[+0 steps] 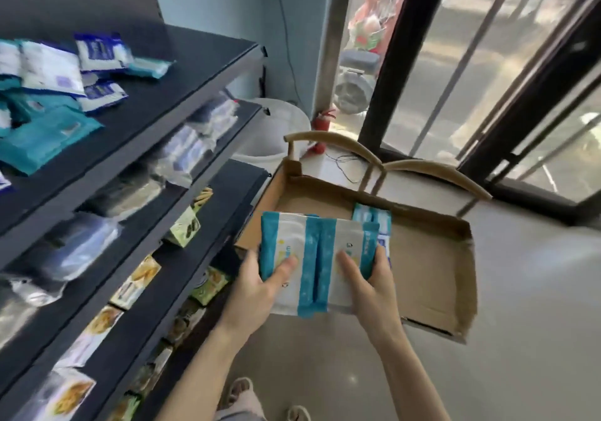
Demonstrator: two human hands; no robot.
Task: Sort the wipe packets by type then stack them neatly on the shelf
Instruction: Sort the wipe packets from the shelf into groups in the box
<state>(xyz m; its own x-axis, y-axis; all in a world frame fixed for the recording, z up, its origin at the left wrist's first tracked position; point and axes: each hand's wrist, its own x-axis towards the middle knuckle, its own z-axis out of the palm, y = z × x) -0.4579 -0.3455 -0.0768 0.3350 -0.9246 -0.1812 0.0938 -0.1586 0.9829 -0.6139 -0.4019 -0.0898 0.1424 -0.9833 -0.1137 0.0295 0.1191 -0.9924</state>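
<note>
Left hand (260, 285) and right hand (370, 287) each grip one of two blue-and-white wipe packets (344, 235), held side by side and touching, above the open cardboard box (432, 274). Further packets (374, 220) lie in the box. Mixed packets (55, 95) lie scattered on the top shelf (195, 69).

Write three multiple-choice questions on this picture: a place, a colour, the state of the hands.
1. Where are the held packets?
A) on a chair
B) over the cardboard box
C) in a drawer

2. Which colours have they?
A) red and black
B) white and light blue
C) green and yellow

3. How are the hands?
A) both empty
B) only one grips
C) each grips one packet

Key: 1 B, box beneath them; 2 B, white faces, blue stripes; 3 C, left hand holds the left packet, right hand the right packet.
</note>
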